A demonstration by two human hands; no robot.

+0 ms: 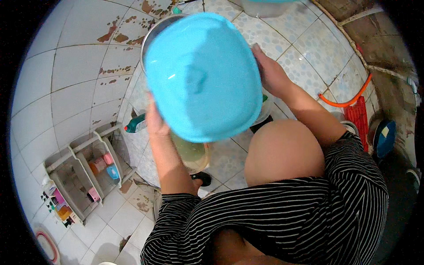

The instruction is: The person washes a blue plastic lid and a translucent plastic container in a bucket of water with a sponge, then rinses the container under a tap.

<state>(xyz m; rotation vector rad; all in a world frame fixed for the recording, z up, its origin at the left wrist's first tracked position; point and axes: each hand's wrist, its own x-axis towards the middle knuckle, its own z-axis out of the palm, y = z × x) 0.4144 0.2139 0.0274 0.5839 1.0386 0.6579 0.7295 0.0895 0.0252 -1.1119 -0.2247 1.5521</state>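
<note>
A light-blue plastic lid or shallow basin [218,99], rounded-square with a blurred raised shape at its middle, is held up before me. My left hand [156,117] grips its lower left edge, and my right hand [272,73] is at its right edge; the fingers of both are partly hidden by it. Behind its upper left side shows the rim of a metal basin [143,49]. Below it stands a container of greenish water [192,154], partly covered from view. A clear container [266,111] with something green in it peeks out under my right hand.
On the left, a dark green bottle [135,124] with a red cap is near my left wrist. A wall rack [74,152] holds toiletries. An orange hose [351,103] and a red slatted plastic piece [357,121] lie at right. Another tub [265,10] stands at the top.
</note>
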